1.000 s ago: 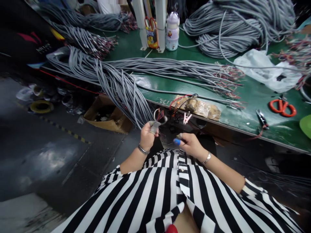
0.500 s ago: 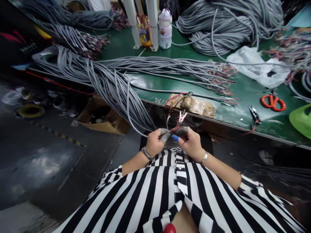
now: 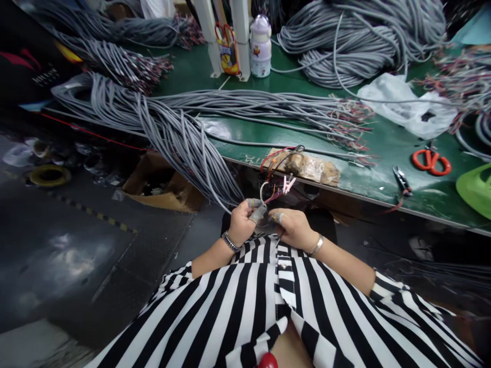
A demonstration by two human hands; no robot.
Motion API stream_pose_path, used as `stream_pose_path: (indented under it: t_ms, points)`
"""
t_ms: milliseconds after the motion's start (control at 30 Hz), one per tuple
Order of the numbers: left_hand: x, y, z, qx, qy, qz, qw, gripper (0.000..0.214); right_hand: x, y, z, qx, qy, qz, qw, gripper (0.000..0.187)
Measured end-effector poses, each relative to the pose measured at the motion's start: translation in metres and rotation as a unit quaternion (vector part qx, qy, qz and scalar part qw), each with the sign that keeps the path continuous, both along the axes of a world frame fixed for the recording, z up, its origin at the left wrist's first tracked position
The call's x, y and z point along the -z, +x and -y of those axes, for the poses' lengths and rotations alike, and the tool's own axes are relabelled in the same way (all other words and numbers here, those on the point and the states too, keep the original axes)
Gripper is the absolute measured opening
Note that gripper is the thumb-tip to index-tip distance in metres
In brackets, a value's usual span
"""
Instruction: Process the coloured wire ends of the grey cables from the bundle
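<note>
My left hand [image 3: 242, 223] is closed round the end of a grey cable [image 3: 215, 194] that hangs off the green bench. Its stripped coloured wires [image 3: 270, 196] curl up just above my fingers. My right hand [image 3: 292, 228] sits beside it, fingers curled and pinched near the same wire ends; what it holds is too small to see. Grey fabric covers sit on several fingertips. Both hands hover over my striped lap, below the bench edge.
A thick bundle of grey cables [image 3: 169, 128] spills off the green bench [image 3: 387, 153]. Red scissors [image 3: 430, 160], small cutters [image 3: 402, 180], a taped block with wires [image 3: 307, 166], a white bag [image 3: 406, 105], a bottle [image 3: 261, 46] and a cardboard box [image 3: 161, 184] on the floor are nearby.
My hands came together at the wire ends, then the right hand drew down and slightly away. The left hand keeps its grip on the cable end.
</note>
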State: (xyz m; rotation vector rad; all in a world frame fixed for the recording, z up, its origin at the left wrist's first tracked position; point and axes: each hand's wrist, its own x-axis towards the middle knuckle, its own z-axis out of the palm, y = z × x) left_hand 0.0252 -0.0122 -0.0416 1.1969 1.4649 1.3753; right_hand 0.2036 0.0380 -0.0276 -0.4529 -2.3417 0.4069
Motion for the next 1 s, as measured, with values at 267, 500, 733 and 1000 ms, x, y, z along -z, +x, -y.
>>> stream_pose_path:
  t_ms: [267,500,733,1000]
  points:
    - [0.001,-0.019,-0.004,-0.005,0.029,0.130,0.991,0.033,0.006,0.020,-0.007,0.017,-0.212,0.138,0.967,0.007]
    - [-0.005,-0.016,-0.010,0.062,0.011,0.176,0.982,0.033,0.012,0.020,-0.027,0.109,-0.600,-0.202,0.767,0.057]
    - [-0.017,0.005,-0.034,0.097,-0.001,0.150,0.984,0.035,0.005,-0.007,-0.052,0.076,-0.660,-0.266,0.698,0.058]
    - [-0.015,0.013,-0.047,0.116,-0.036,0.129,0.984,0.038,0.007,-0.016,-0.063,0.060,-0.712,-0.330,0.617,0.059]
